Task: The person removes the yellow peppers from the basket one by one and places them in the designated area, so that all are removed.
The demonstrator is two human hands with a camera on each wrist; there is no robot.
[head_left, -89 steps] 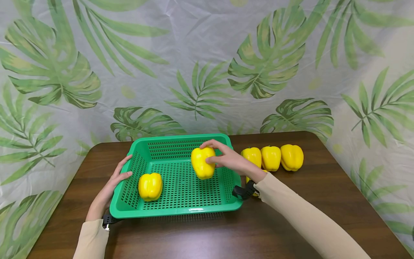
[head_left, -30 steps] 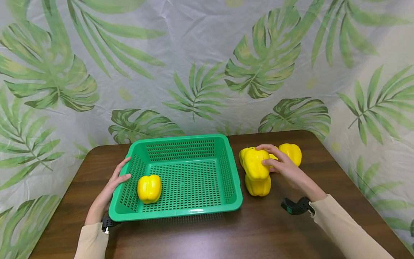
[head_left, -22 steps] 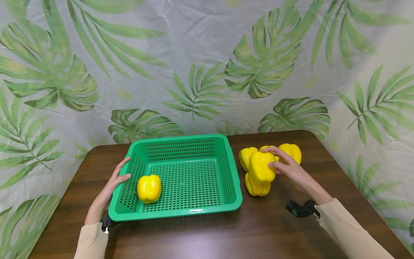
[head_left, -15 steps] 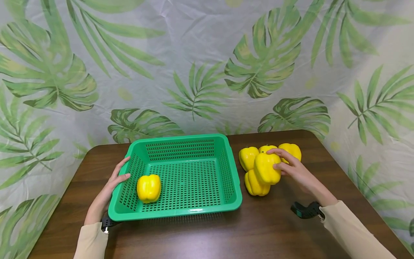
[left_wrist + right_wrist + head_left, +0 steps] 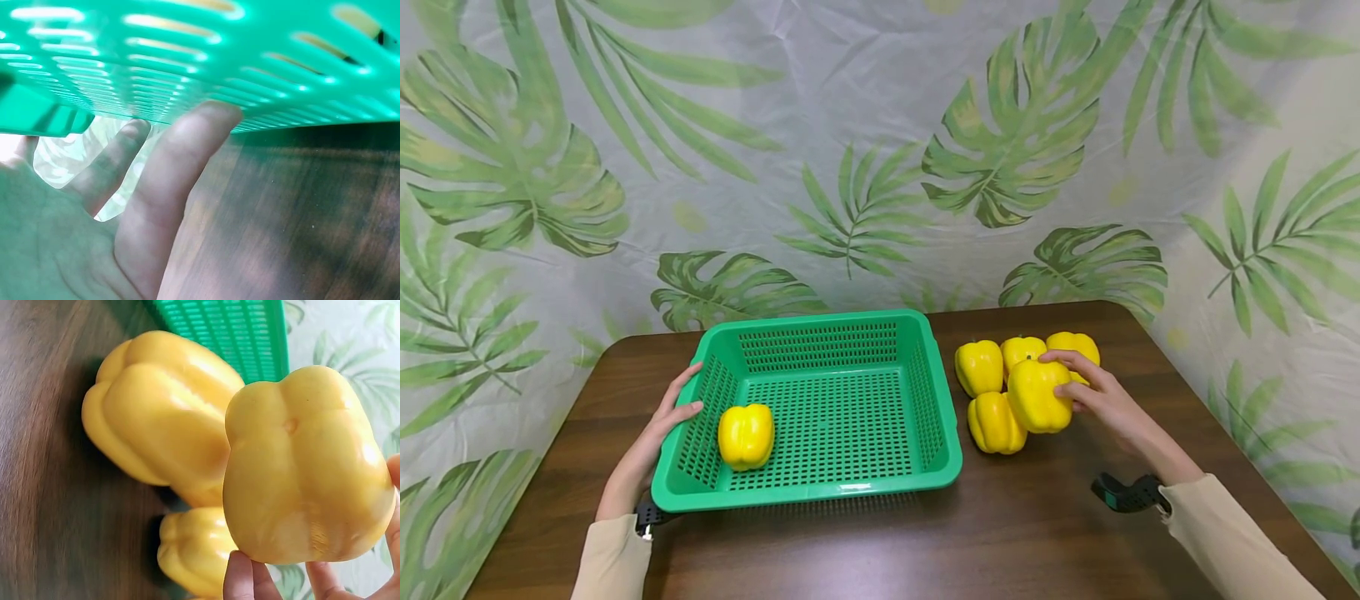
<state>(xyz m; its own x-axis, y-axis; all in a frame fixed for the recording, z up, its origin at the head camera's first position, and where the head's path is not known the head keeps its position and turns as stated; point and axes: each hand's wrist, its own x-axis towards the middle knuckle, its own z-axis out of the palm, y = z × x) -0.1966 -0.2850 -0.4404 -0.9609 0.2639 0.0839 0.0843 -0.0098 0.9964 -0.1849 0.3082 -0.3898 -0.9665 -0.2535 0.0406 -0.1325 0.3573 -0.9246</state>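
Note:
In the head view, my right hand [image 5: 1097,392] holds a yellow bell pepper [image 5: 1040,396] at the right of the basket, thumb and fingers on its right side. That pepper overlaps the one behind it; the right wrist view shows its lobed underside [image 5: 300,469] with fingertips round its edge. My left hand [image 5: 651,433] grips the left rim of the green perforated basket [image 5: 808,496], two digits over the rim. Seen from the left wrist, other fingers [image 5: 169,181] lie against the outside of the basket's wall. One yellow bell pepper [image 5: 746,437] lies inside, at the basket's left.
On the dark wood table [image 5: 880,550], a front bell pepper [image 5: 995,425] lies close to the basket's right side. Behind it a left bell pepper [image 5: 978,367], a middle bell pepper [image 5: 1019,348] and a right bell pepper [image 5: 1073,343] form a row. A leaf-patterned cloth [image 5: 865,125] hangs behind.
My right hand held the bell pepper over the basket, then carried it out to the right, past the front pepper. The left hand has stayed at the basket's rim.

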